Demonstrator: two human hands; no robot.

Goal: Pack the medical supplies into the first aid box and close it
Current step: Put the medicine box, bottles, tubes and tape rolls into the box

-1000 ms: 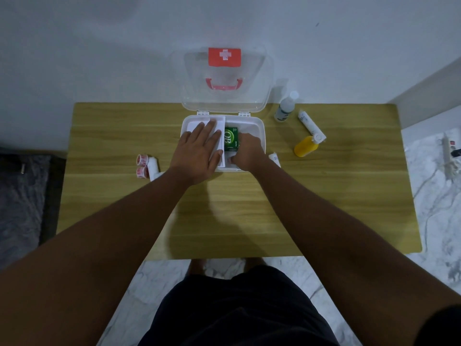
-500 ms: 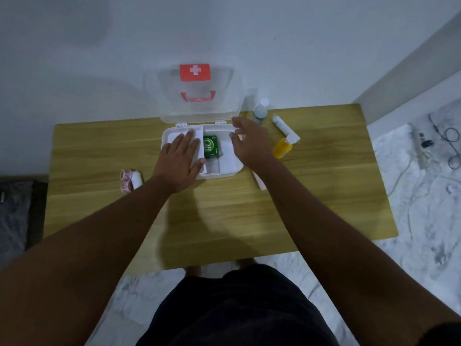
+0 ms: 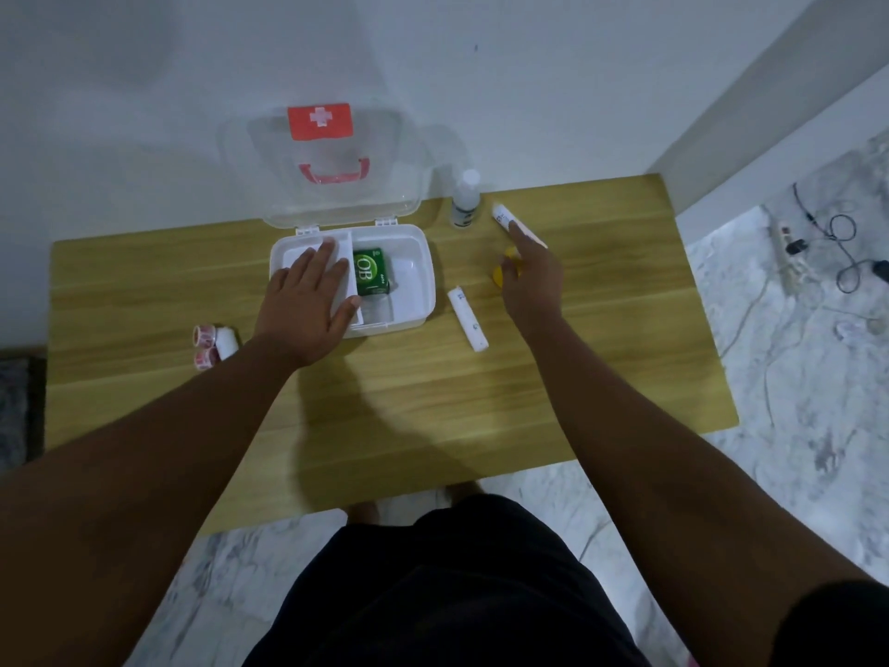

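Midway through packing, the left hand [image 3: 308,300] lies flat and open on the box [image 3: 423,281] while the right hand [image 3: 529,276], fingers loose and empty, reaches the yellow bottle [image 3: 500,274], which needs grasping next.

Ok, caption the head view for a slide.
Left hand steadies open first aid box; right hand reaches the yellow bottle.

the left hand [image 3: 308,300] lies flat over the left side of the first aid box [image 3: 423,276], hiding most of the white item under it. the right hand [image 3: 531,281] covers nearly all of the yellow bottle [image 3: 500,274] and the near end of the white tube [image 3: 502,216] at the far right. whether its fingers touch either cannot be told. print on the nearer white tube [image 3: 467,319] is too small to read. the tape rolls [image 3: 204,346] at the left are blurred.
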